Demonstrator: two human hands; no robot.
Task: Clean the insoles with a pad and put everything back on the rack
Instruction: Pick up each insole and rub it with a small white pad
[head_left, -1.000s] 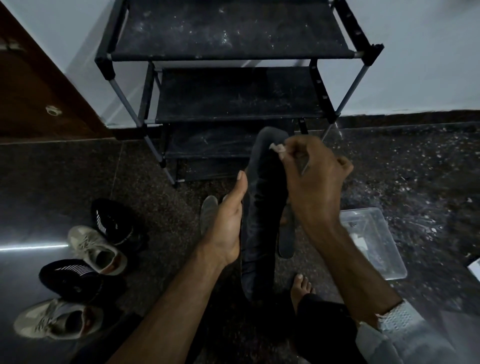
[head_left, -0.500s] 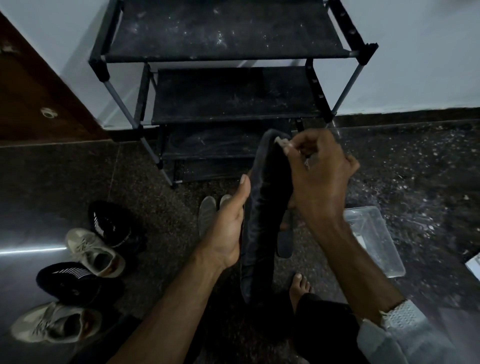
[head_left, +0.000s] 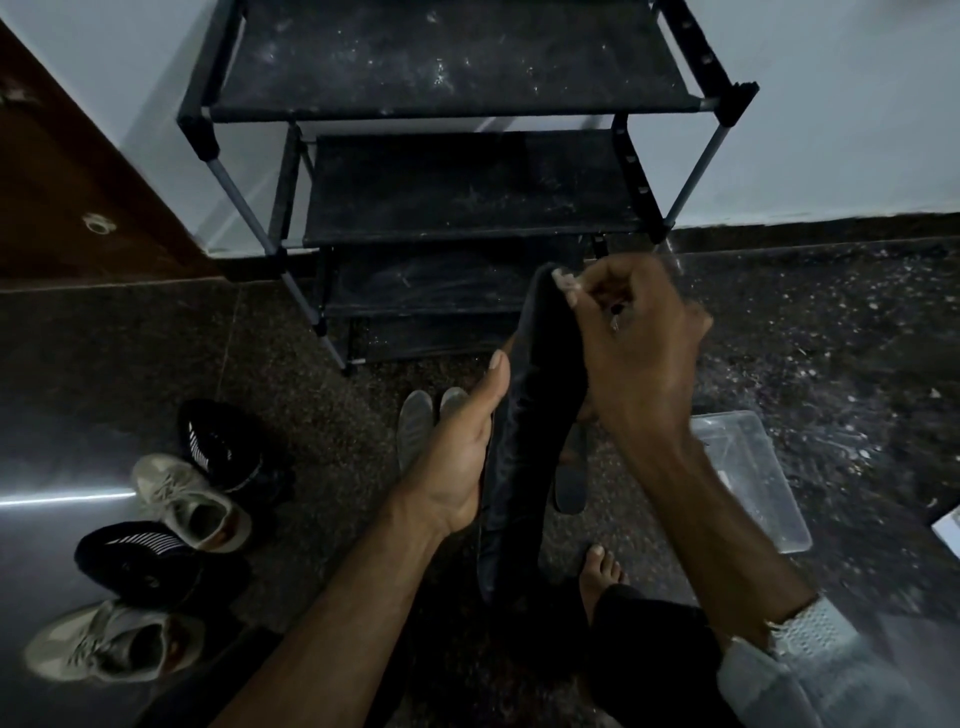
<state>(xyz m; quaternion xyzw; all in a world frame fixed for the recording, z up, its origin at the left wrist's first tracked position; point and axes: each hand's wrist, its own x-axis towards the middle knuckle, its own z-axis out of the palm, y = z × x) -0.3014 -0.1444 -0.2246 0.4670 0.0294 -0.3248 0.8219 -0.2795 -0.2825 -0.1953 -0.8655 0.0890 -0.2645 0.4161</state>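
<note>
The left hand (head_left: 457, 457) grips the dark insole (head_left: 524, 447) at mid-length, thumb straight along its near edge, fingers hidden behind it; the right hand (head_left: 639, 348) curls its fingertips (head_left: 574, 296) together, pinching a small pale pad (head_left: 562, 279) against the insole's top end. Beyond those fingers stands the black rack (head_left: 467, 187); below them two grey insoles (head_left: 415, 426) lie on the floor (head_left: 156, 353).
</note>
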